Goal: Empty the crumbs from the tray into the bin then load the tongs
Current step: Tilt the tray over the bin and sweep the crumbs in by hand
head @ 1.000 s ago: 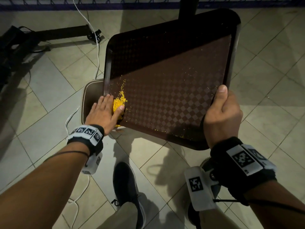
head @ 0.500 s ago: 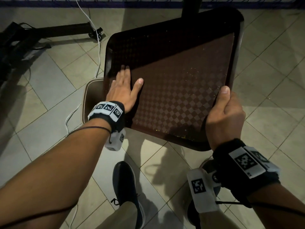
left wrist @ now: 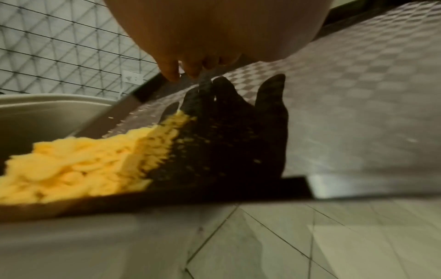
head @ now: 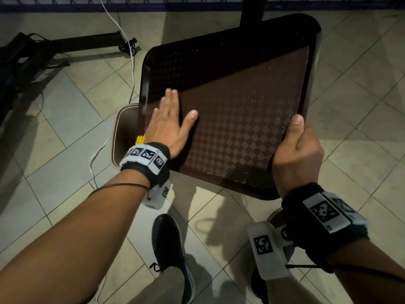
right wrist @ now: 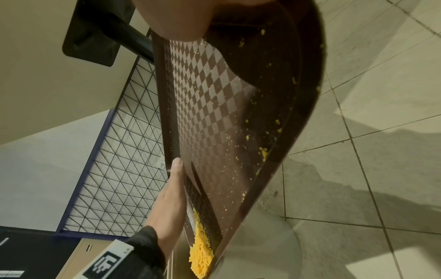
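Now, step: crumbs going into the bin, judging by the tilt; the tongs part looks not yet begun, and no tongs show in any view.
Tray: brown checkered tray (head: pixel 241 119) tilted over the floor, its low left corner above the bin (head: pixel 122 132) standing on the tiles.
Crumbs: yellow heap of crumbs (left wrist: pixel 78 166) bunched at that low corner, right at the rim over the bin; loose specks scattered along the near edge too.
Left hand: left hand (head: pixel 171 123) flat on the tray surface, fingers straight and together, thumb spread, gripping nothing.
Right hand: right hand (head: pixel 300 154) wrapped round the tray's right edge, thumb on top, fingers curled under, carrying the weight.
Next move: probably a sweep down toward the low corner to push the heap and stray specks over the rim, keeping that corner above the bin.
Risk: crumbs could miss and land on the floor.
Writing: only black-and-white square code markers on the wristbands; no readable words or brands.
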Demonstrator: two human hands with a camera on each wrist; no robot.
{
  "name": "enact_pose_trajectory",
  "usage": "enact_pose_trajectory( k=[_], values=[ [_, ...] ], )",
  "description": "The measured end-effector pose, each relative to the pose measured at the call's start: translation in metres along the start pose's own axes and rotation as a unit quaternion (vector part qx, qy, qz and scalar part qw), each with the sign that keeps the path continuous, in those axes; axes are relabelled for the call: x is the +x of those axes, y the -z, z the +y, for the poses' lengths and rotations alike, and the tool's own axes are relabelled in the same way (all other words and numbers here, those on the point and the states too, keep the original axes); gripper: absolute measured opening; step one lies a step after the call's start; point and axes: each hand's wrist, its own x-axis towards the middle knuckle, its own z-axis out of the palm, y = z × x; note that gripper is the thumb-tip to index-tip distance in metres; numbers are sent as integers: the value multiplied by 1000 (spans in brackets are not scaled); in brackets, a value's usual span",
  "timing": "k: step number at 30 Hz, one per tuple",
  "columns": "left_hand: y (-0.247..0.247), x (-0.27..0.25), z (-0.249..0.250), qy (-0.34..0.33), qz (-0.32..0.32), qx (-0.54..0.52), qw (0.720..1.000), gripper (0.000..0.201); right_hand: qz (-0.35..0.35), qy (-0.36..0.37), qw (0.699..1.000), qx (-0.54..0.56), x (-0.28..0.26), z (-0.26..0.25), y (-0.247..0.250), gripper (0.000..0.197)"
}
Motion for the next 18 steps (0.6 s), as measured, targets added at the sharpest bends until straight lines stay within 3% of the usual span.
enact_pose_trajectory(
  k=[3, 9, 11, 15, 18],
  values=[
    [-16, -13, 7, -11, -25, 12, 1000, 81, 2, 4, 1000, -2, 1, 1, -1, 32],
    [-24, -53, -56, 59, -115, 101, 986, 87, 1, 0, 1000, 0, 0, 0, 2, 33],
    [-17, -55, -65, 67, -117, 116, 984, 88, -1, 1, 1000, 0, 0, -2, 1, 32],
    [-14, -61, -38, -7, -60, 78, 995, 81, -2, 2, 1000, 1, -2, -5, 0, 32],
    [-27, -75, -18, -55, -63, 79, 993, 82, 2, 9, 1000, -2, -2, -5, -1, 32]
  ],
)
